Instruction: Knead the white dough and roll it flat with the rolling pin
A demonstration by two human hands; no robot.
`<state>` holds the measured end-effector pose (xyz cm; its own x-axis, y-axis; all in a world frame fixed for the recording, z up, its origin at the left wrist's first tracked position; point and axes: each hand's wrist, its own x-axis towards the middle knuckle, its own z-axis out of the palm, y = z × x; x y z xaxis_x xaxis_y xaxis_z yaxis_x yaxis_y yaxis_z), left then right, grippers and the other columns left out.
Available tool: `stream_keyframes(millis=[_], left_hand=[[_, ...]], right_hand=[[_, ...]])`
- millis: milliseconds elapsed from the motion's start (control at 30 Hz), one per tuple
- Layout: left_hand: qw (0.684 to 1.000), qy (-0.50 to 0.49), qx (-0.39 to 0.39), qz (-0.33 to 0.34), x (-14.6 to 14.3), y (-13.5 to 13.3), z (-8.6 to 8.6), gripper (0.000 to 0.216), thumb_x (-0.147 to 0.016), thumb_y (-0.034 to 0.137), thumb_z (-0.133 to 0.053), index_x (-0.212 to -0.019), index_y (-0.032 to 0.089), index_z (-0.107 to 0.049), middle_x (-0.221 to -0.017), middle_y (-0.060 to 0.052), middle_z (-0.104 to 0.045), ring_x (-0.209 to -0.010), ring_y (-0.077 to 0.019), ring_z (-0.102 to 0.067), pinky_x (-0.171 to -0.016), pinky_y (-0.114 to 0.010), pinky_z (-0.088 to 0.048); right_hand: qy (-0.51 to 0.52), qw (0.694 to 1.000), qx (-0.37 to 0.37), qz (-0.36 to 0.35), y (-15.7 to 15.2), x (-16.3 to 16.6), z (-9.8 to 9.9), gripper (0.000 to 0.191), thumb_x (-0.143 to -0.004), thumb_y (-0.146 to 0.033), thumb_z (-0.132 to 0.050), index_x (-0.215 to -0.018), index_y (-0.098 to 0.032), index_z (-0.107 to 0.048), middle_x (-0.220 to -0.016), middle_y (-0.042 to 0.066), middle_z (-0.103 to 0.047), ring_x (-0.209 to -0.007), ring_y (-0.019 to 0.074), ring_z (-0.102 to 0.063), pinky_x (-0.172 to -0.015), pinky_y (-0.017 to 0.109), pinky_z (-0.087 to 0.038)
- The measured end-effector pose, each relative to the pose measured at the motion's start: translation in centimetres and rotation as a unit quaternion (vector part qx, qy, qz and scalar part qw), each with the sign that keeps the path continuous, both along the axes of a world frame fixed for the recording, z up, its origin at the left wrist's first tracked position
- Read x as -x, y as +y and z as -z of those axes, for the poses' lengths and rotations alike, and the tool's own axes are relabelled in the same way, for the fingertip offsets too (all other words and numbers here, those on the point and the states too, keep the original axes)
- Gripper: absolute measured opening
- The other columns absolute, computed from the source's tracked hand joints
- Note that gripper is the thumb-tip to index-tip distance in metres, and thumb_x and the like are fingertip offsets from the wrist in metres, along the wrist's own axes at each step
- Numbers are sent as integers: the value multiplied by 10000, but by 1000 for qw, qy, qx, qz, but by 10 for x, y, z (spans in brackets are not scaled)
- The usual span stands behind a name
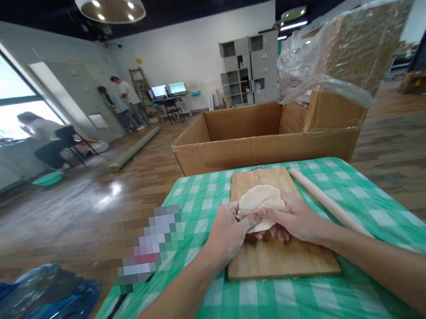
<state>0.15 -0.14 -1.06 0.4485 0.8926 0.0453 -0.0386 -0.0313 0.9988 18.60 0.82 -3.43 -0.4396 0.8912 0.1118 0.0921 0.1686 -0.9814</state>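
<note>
The pale, round, flattened piece of dough was held just above the near half of the rectangular light-brown wooden cutting board, between both hands. The left hand came from the left side, its thumb lying on the top face of the dough and its other fingers curled under the near edge. The right hand came from the right side and did the same, thumb on top and fingers folded below, so both hands were closed on the dough and not spread. The dough's longer axis ran from left to right, across the view, and its far edge pointed away from the person, beyond the fingertips. Both hands were equally near to it, meeting at its near edge in the middle. The long pale wooden rolling pin lay on the green-and-white checked tablecloth, just beside the right edge of the board, nearer to the right hand and not touched by it. Behind the table stood a big open brown cardboard box
</note>
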Motion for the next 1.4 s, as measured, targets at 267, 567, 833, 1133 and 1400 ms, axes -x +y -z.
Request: stream_keyframes(millis=[267, 567, 833, 1133, 1400], left_hand=[[992, -97, 69, -36, 0, 6, 11, 506, -781, 564, -769, -971, 97, -727, -823, -94, -739, -706, -192, -700, -630, -284, -577], [984, -142, 98, -48, 2, 10, 11, 469, -798, 526, -768, -992, 99, -738, -862, -107, -754, -738, -204, -708, -655, -313, -607], [983, -139, 77, -89, 4, 13, 15, 525, -795, 571, -747, -1050, 112, -730, -873, -104, -761, -808, -243, -714, -674, -333, -594], [989, -124, 47, -62, 0, 9, 12, 514, -775, 515, -785, -1087, 113, -714, -832, -97, -754, -737, -224, -711, -614, -278, -541], [995, -36, -22, -93, 0, 0, 6, 415, -744, 479, -817, -939, 120, -749, -748, -56, -740, -634, -181, -663, -572, -246, -486]], right_hand=[[68, 995, 45, 56, 0, 5, -4, 502, -886, -649, -567, -774, -160, -592, -532, 4, -637, -346, 112, -550, -306, 192, -408], [91, 993, 67, 46, 0, 6, -2, 533, -911, -690, -496, -815, -171, -569, -607, 31, -684, -357, 131, -576, -304, 221, -451], [97, 992, 75, 39, 1, 5, 0, 516, -913, -712, -470, -948, -204, -547, -655, 17, -693, -390, 130, -585, -332, 223, -453], [41, 998, 12, 47, 2, 4, 1, 517, -944, -681, -437, -863, -190, -576, -564, -6, -644, -380, 118, -561, -337, 210, -429], [-7, 1000, -1, 14, -3, 1, -2, 427, -895, -592, -615, -965, -172, -647, -534, -30, -609, -397, 123, -562, -357, 206, -439]])
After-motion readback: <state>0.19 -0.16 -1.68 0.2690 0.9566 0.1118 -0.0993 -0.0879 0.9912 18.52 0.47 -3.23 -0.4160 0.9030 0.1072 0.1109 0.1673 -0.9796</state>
